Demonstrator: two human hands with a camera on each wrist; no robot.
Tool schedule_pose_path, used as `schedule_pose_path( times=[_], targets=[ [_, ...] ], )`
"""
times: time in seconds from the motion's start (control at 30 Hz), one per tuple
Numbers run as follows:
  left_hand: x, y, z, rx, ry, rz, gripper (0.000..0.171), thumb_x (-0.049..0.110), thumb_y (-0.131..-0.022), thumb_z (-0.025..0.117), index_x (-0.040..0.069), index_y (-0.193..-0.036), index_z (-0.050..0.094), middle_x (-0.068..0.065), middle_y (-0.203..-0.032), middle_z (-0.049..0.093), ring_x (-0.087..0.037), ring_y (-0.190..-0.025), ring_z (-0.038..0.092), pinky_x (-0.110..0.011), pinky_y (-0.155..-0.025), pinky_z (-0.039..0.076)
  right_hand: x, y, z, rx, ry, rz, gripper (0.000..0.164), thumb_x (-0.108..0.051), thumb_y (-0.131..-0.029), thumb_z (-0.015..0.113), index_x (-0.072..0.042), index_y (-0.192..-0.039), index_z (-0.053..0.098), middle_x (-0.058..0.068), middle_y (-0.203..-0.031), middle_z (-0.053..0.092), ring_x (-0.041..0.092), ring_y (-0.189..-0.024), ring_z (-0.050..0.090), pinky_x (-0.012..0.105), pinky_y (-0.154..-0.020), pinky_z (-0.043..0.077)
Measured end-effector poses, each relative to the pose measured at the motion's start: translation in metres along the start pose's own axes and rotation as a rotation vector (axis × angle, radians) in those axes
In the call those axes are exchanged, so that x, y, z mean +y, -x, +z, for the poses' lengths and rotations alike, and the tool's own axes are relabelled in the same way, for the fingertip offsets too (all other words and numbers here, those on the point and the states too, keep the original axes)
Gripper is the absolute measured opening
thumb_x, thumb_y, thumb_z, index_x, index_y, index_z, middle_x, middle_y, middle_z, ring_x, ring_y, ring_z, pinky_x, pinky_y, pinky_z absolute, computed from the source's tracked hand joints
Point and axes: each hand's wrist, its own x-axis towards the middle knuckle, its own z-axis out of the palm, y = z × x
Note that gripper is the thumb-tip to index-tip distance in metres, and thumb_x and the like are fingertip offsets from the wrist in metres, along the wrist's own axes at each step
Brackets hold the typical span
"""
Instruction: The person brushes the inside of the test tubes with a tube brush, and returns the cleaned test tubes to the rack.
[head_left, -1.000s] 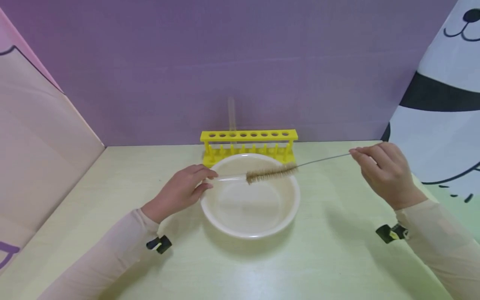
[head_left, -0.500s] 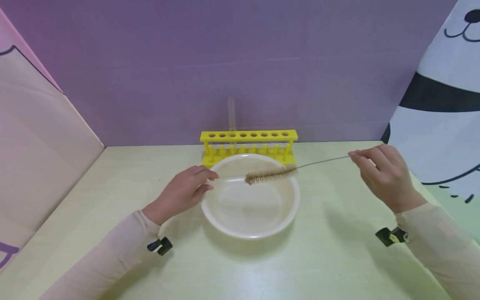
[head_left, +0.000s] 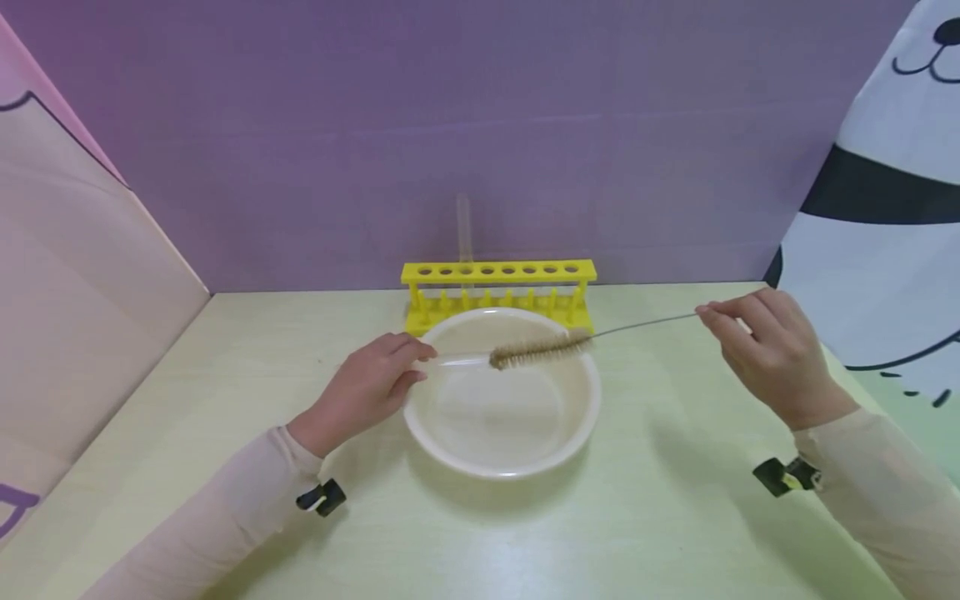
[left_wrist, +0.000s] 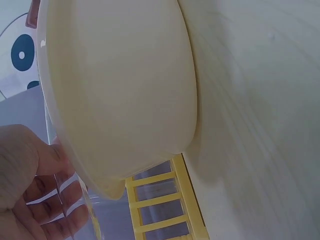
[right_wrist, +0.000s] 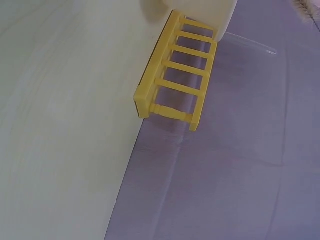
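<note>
A clear glass tube point(head_left: 463, 362), probably a test tube, lies almost level above the cream basin point(head_left: 502, 467), pinched at its left end by my left hand point(head_left: 366, 379). In the left wrist view that hand point(left_wrist: 30, 180) is beside the basin rim, the tube showing faintly against its fingers. With thumb and fingertips, my right hand point(head_left: 776, 354) holds the thin wire handle of a bristle brush point(head_left: 540, 350). The brush's tan bristles reach left over the basin to the tube's right end. Whether their tip is inside the tube, I cannot tell.
Behind the basin stands a yellow test tube rack point(head_left: 498, 272). One clear test tube point(head_left: 464, 229) is upright in it, left of its middle. A purple backdrop point(head_left: 480, 125) rises at the table's point(head_left: 510, 550) rear edge, with printed panels at both sides.
The right hand and brush handle have sunk very slightly. The bristle tip stays close to the tube's right end, and the left hand has hardly moved.
</note>
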Motion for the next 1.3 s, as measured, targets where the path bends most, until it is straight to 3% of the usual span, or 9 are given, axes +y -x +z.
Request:
schedule_pose_path(
  times=[0.73, 1.0, 1.3],
  targets=[
    [0.009, 0.001, -0.001, 0.002, -0.037, -0.072, 0.031, 0.002, -0.079, 0.074, 0.003, -0.108, 0.061, -0.009, -0.102, 0.064, -0.024, -0.090, 0.060, -0.035, -0.075, 0.054, 0.003, 0.000, -0.006, -0.074, -0.020, -0.018, 0.034, -0.008, -0.101, 0.037, 0.006, -0.080, 0.060, 0.020, -0.070, 0.054, 0.036, -0.058, 0.045, 0.045, -0.052, 0.034],
    [0.009, 0.000, -0.002, 0.036, -0.057, -0.060, 0.031, 0.001, -0.079, 0.074, 0.001, -0.107, 0.061, -0.010, -0.100, 0.064, -0.025, -0.089, 0.060, -0.035, -0.073, 0.054, 0.004, -0.004, -0.006, -0.081, -0.042, -0.042, 0.034, -0.006, -0.100, 0.037, 0.007, -0.079, 0.060, 0.020, -0.068, 0.053, 0.035, -0.056, 0.045, 0.045, -0.052, 0.035],
    [0.011, -0.001, -0.001, 0.025, -0.075, -0.068, 0.033, 0.001, -0.077, 0.075, 0.002, -0.107, 0.061, -0.010, -0.099, 0.064, -0.025, -0.088, 0.060, -0.035, -0.072, 0.054, 0.004, -0.005, -0.007, -0.119, -0.044, -0.057, 0.037, -0.009, -0.102, 0.036, 0.006, -0.079, 0.060, 0.019, -0.068, 0.053, 0.033, -0.056, 0.045, 0.043, -0.050, 0.035]
  ],
)
